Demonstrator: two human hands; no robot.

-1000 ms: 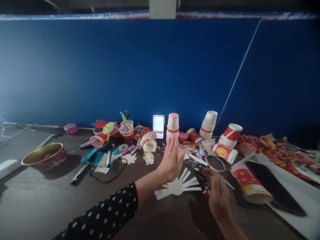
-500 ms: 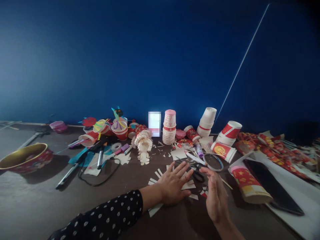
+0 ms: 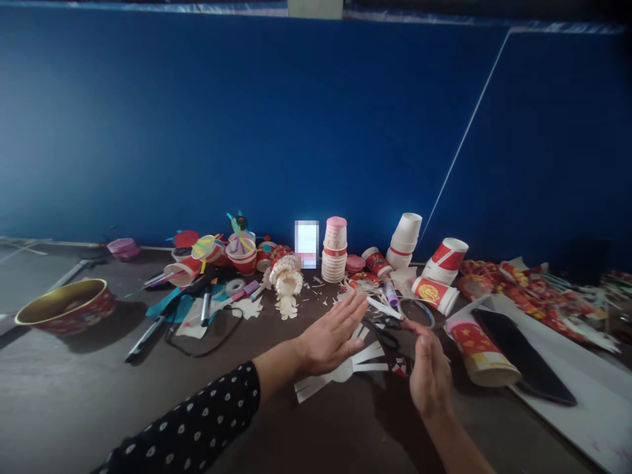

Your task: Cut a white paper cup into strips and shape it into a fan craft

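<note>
A white paper piece cut into radiating strips (image 3: 344, 372) lies on the dark table. Above it hovers my left hand (image 3: 332, 334), fingers stretched out and holding nothing; it hides part of the strips. To the right of the paper, my right hand (image 3: 429, 372) is raised on edge with fingers extended and nothing in it. Black-handled scissors (image 3: 388, 334) lie between the hands, partly hidden. Small red and white scraps (image 3: 401, 367) are beside my right hand.
A red cup (image 3: 481, 349) and a black phone (image 3: 523, 355) rest on a white board at right. Stacked paper cups (image 3: 334, 253) stand behind. A gold-rimmed bowl (image 3: 69, 306), pens and a looped black cord (image 3: 197, 354) are at left.
My left hand has lifted off the paper strips and turned partly sideways, uncovering more of them. My right hand stays raised at the right. The view has tilted up slightly.
</note>
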